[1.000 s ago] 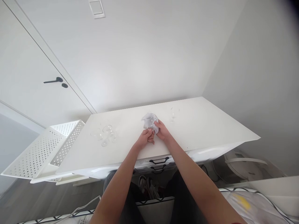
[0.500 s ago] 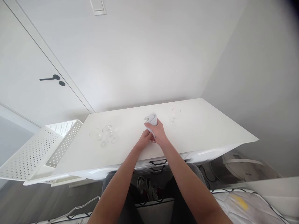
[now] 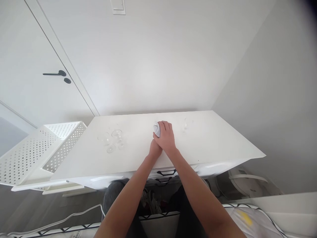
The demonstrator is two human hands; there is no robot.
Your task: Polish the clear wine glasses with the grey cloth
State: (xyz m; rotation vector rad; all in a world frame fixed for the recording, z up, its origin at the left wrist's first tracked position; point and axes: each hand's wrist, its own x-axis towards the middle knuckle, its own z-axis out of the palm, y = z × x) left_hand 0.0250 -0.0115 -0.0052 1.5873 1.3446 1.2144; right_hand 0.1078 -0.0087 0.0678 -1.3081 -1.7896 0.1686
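Note:
My right hand (image 3: 167,136) is curled over a light grey cloth (image 3: 157,129) above the middle of the white tabletop. Its fingers press the cloth around a stemmed glass that is nearly all hidden now. Just below, my left hand (image 3: 155,148) is closed at the lower part of that glass, with its fingers mostly covered by the right hand. Several clear stemmed glasses (image 3: 117,133) stand grouped on the left part of the top. Another clear glass (image 3: 186,125), very faint against the white, stands to the right of my hands.
The white dresser top (image 3: 218,138) backs onto a wall, with black drawer handles (image 3: 166,173) along its front. A white perforated rack (image 3: 32,152) adjoins its left end. A door handle (image 3: 55,73) shows at upper left, and a white cable (image 3: 74,215) lies at lower left.
My right hand has rolled over the top of the cloth, covering more of it and of the left hand. The glass foot, visible below the hands before, is hidden. The view has shifted slightly.

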